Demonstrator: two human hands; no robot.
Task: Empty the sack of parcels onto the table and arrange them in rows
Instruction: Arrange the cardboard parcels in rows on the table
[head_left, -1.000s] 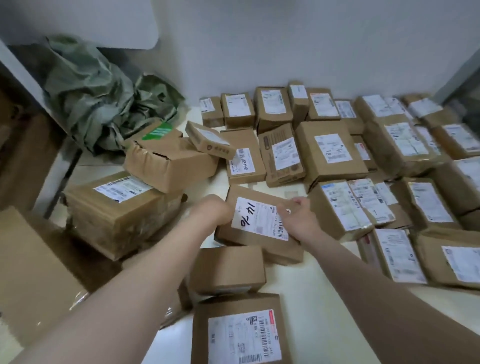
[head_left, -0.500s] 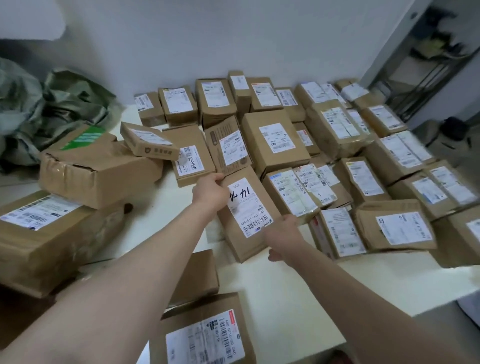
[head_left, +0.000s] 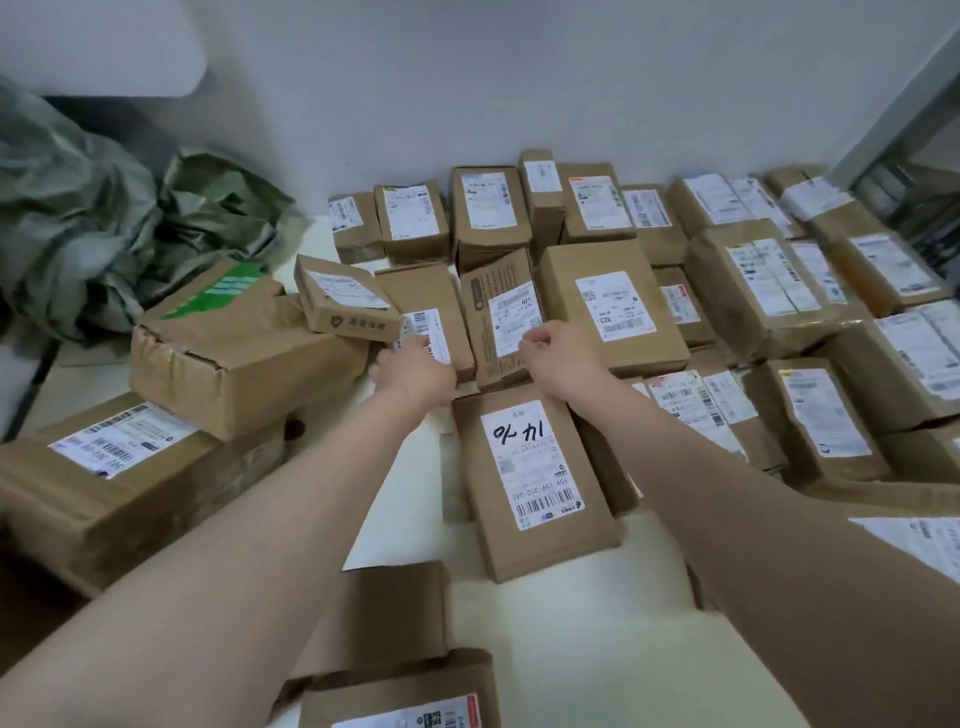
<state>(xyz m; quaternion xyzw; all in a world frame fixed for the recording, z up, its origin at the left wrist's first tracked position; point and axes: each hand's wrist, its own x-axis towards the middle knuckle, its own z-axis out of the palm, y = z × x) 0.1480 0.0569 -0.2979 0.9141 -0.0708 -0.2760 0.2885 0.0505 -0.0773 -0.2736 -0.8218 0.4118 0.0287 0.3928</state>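
Observation:
The parcel with handwriting on its label (head_left: 530, 493) lies flat on the white table (head_left: 597, 649), with neither hand on it. My left hand (head_left: 415, 371) grips the near end of a flat brown parcel (head_left: 421, 291) just beyond it. My right hand (head_left: 556, 353) pinches the near right corner of a tilted parcel (head_left: 493, 301) beside that one. Rows of labelled brown parcels (head_left: 613, 306) fill the back and right of the table. The crumpled green sack (head_left: 104, 223) lies at the far left against the wall.
A dented box with green tape (head_left: 234, 358) carries a small box (head_left: 343, 296) and rests partly on a large box (head_left: 119, 478) at the left. Two more parcels (head_left: 395, 613) (head_left: 400, 696) lie near me. A metal frame (head_left: 904, 130) stands at the far right.
Both hands turned the handwritten parcel lengthwise, set it down and let go. They then moved forward onto the two parcels in the row behind it.

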